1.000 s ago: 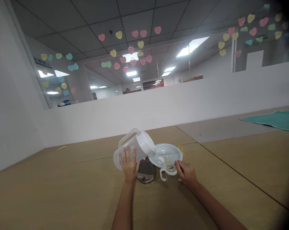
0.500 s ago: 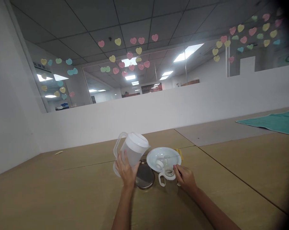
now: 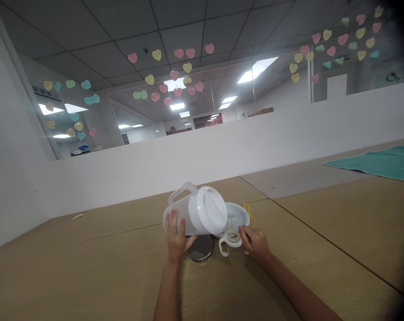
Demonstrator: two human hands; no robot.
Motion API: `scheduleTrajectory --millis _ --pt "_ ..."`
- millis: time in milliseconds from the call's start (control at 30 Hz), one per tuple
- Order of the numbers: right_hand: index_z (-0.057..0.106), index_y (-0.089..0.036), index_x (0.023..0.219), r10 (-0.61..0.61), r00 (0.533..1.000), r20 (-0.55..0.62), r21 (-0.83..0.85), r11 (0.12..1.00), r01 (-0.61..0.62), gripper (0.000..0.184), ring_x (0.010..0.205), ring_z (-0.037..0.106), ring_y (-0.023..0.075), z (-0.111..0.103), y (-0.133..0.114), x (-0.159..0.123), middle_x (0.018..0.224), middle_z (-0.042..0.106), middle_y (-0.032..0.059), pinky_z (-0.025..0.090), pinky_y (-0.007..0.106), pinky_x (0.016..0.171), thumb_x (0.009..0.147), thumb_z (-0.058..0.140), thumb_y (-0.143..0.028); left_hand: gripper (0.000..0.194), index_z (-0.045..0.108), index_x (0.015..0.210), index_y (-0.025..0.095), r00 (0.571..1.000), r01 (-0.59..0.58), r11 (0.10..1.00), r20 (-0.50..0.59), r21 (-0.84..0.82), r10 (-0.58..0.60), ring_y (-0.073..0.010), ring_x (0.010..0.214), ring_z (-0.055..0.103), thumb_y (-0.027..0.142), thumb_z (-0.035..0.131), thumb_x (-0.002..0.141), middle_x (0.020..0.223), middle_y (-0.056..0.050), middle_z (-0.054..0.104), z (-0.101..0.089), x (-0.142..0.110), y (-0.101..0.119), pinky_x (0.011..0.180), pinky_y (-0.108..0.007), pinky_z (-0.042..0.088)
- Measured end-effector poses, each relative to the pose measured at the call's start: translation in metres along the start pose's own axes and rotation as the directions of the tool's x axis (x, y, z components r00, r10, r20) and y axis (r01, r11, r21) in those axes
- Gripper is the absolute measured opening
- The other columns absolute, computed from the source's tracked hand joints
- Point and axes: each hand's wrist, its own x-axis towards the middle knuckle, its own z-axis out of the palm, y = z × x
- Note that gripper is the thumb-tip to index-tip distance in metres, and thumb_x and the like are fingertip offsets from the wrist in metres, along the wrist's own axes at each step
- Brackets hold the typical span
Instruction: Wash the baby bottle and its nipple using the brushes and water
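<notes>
My left hand [image 3: 177, 236] is wrapped round the body of a translucent white pitcher [image 3: 180, 217]. The pitcher is tipped steeply to the right, with its white lid [image 3: 210, 209] over the left part of a pale bowl [image 3: 240, 216]. My right hand [image 3: 255, 243] is closed on the right handle of a clear baby bottle with a white two-handled collar [image 3: 224, 247]. The bottle stands uncapped in front of the bowl, its mouth just below and right of the lid. No stream of liquid can be made out. Under the pitcher lies a round dark metal tray [image 3: 201, 249].
A yellow object [image 3: 248, 211] sticks out behind the bowl. A teal cloth [image 3: 382, 162] covers the table's far right. On the left lies a small pale piece [image 3: 77, 216]. A white wall [image 3: 148, 171] with a window bounds the table's back.
The pitcher has tipped further over to the right, its lid now facing me and hiding part of the bowl. My right hand stays on the bottle's handle. The view has shifted slightly.
</notes>
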Motion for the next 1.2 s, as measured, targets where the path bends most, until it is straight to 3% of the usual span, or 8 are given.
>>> scheduleTrajectory --millis 500,633,733,800,900,967,1033,1200 --pt "0.043 -0.018 0.056 -0.013 1.000 -0.009 -0.004 1.000 0.013 0.036 0.044 0.042 0.0080 0.000 0.000 0.001 0.046 0.043 -0.0031 0.027 0.022 0.051 0.091 0.036 -0.022 0.099 0.004 0.143 0.021 0.998 -0.063 0.997 -0.020 -0.050 0.062 -0.0375 0.131 0.028 0.035 0.069 0.070 0.147 -0.020 0.016 0.003 0.003 0.006 0.100 -0.062 0.028" --pt "0.044 -0.018 0.056 -0.007 1.000 -0.012 0.004 1.000 0.007 0.036 0.044 0.042 0.0077 0.000 0.001 0.001 0.047 0.045 -0.0027 0.028 0.021 0.051 0.091 0.036 -0.021 0.097 0.008 0.143 0.020 1.000 0.005 1.000 -0.004 0.007 -0.005 -0.0376 0.130 0.028 0.037 0.070 0.070 0.144 -0.022 0.022 0.004 0.001 0.006 0.100 -0.061 0.028" --pt "0.044 -0.018 0.056 -0.002 1.000 -0.007 0.006 1.000 0.003 0.036 0.044 0.041 0.0076 -0.001 0.001 0.000 0.047 0.044 -0.0028 0.027 0.021 0.050 0.091 0.036 -0.022 0.098 0.011 0.142 0.018 0.985 0.174 0.984 -0.024 0.043 -0.173 -0.0368 0.130 0.029 0.042 0.071 0.067 0.140 -0.023 0.028 0.006 0.002 0.011 0.102 -0.058 0.028" --pt "0.045 -0.018 0.057 -0.001 1.000 0.002 0.007 1.000 0.001 0.036 0.044 0.042 0.0076 -0.001 0.001 0.000 0.047 0.045 -0.0027 0.027 0.021 0.050 0.091 0.035 -0.022 0.102 0.011 0.142 0.015 0.919 0.392 0.919 -0.057 0.034 -0.390 -0.0362 0.129 0.029 0.047 0.071 0.065 0.138 -0.024 0.030 0.008 0.003 0.016 0.102 -0.055 0.030" --pt "0.045 -0.018 0.057 0.001 1.000 0.016 0.009 1.000 -0.001 0.036 0.045 0.042 0.0077 -0.001 0.002 -0.001 0.048 0.045 -0.0026 0.027 0.021 0.050 0.091 0.035 -0.023 0.108 0.008 0.142 0.011 0.708 0.701 0.713 -0.104 -0.017 -0.698 -0.0365 0.129 0.028 0.053 0.069 0.063 0.139 -0.024 0.028 0.008 0.006 0.022 0.104 -0.052 0.031" --pt "0.045 -0.018 0.058 0.004 1.000 0.020 0.010 1.000 -0.004 0.035 0.045 0.042 0.0077 0.000 0.003 -0.002 0.048 0.045 -0.0026 0.027 0.021 0.050 0.091 0.035 -0.023 0.110 0.005 0.142 0.010 0.600 0.793 0.609 -0.134 -0.031 -0.788 -0.0378 0.130 0.026 0.053 0.069 0.064 0.140 -0.025 0.025 0.006 0.008 0.021 0.105 -0.052 0.029" --pt "0.045 -0.018 0.057 0.008 1.000 0.018 0.010 1.000 -0.008 0.035 0.045 0.042 0.0078 0.000 0.003 -0.002 0.048 0.045 -0.0026 0.027 0.021 0.050 0.091 0.035 -0.023 0.110 0.005 0.142 0.009 0.562 0.820 0.572 -0.162 -0.016 -0.811 -0.0390 0.130 0.025 0.053 0.069 0.064 0.140 -0.025 0.024 0.004 0.007 0.019 0.107 -0.051 0.026" --pt "0.045 -0.018 0.057 0.005 1.000 0.009 0.010 1.000 -0.005 0.035 0.045 0.043 0.0078 0.000 0.003 -0.002 0.048 0.045 -0.0026 0.028 0.021 0.051 0.091 0.036 -0.023 0.106 0.007 0.141 0.009 0.565 0.822 0.568 -0.172 0.042 -0.807 -0.0422 0.130 0.024 0.055 0.066 0.067 0.141 -0.026 0.023 0.003 0.000 0.011 0.107 -0.055 0.026"
